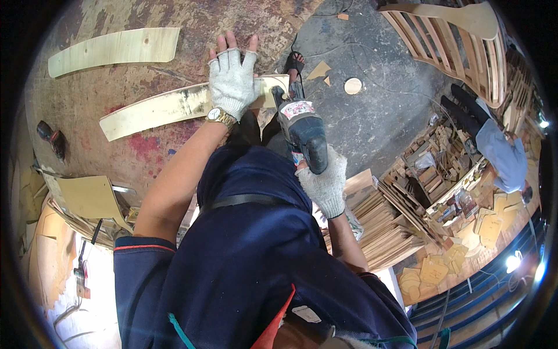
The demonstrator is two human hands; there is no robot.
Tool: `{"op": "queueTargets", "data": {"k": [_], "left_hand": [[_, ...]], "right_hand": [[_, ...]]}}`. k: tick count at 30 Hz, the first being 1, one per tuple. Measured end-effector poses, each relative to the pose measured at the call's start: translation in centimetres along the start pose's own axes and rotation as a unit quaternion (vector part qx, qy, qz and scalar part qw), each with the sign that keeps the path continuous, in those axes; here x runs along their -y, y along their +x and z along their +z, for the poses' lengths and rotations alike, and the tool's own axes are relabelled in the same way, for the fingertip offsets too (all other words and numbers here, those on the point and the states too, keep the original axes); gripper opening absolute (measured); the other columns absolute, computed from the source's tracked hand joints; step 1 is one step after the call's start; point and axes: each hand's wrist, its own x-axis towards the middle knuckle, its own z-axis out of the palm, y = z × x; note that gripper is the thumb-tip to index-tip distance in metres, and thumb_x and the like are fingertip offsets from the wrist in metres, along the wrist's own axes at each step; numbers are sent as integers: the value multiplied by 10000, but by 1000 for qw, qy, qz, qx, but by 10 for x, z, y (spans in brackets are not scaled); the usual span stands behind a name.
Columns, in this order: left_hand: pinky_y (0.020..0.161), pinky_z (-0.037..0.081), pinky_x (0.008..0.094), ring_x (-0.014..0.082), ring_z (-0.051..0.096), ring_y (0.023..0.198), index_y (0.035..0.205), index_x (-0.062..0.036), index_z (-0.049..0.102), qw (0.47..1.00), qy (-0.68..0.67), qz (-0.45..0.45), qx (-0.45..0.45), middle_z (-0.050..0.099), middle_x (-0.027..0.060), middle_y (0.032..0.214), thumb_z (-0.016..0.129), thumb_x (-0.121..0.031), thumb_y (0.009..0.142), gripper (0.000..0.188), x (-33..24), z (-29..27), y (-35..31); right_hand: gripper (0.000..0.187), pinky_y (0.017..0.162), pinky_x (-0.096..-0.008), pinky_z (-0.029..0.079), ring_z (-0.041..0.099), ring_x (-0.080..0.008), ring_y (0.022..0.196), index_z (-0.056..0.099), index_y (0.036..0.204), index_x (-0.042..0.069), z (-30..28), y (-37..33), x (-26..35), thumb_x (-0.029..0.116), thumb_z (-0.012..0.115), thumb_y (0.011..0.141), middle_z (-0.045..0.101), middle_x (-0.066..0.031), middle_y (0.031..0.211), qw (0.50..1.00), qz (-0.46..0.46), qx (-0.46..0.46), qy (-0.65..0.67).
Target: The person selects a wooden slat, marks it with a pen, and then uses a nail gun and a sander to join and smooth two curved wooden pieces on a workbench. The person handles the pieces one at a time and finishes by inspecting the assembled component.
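My left hand [234, 81], in a grey fingerless work glove, lies flat with its fingers spread on a curved wooden board [157, 110]. The board rests on the worn workbench and carries a dark smudged patch beside the hand. At the board's right end stands a jigsaw [305, 131] with a black and grey body. Gloved too, my right hand [325, 180] is closed around the back of its handle. The front of the saw meets the board near its end; its blade cannot be made out.
Another curved board [116, 51] lies on the workbench [256, 23] at the far left. A dark hand tool [52, 141] sits near the left edge. Stacked strips [378, 227] and a crate of offcuts [430, 168] stand at right, near another person [500, 151]. Cables cross the floor.
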Motion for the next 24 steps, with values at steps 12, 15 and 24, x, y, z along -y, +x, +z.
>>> {"op": "queueTargets", "data": {"k": [12, 15, 24], "left_hand": [[1287, 167, 615, 499, 194, 1598, 1711, -230, 232, 1000, -3, 11, -11, 178, 325, 1723, 792, -389, 800, 1081, 2, 3, 0], [1286, 187, 606, 492, 204, 1599, 1714, -223, 226, 1000, -13, 11, -18, 173, 325, 1725, 774, -370, 816, 1063, 2, 2, 0], [1285, 213, 588, 467, 225, 1600, 1709, -231, 248, 1000, 14, 1, -8, 204, 303, 1726, 770, -350, 817, 1041, -1, -2, 0]], "right_hand": [[374, 815, -504, 542, 718, -404, 867, 675, 1044, 55, 0, 2, -13, 201, 817, 731, 718, -168, 902, 997, -38, 1, -63], [356, 794, -501, 556, 726, -406, 839, 680, 1028, 45, -4, 4, -8, 190, 806, 729, 724, -176, 878, 996, -46, 0, -71], [385, 778, -496, 566, 725, -429, 821, 692, 1054, 33, -11, 12, -4, 181, 803, 716, 731, -194, 869, 995, -56, 17, -81]]}}
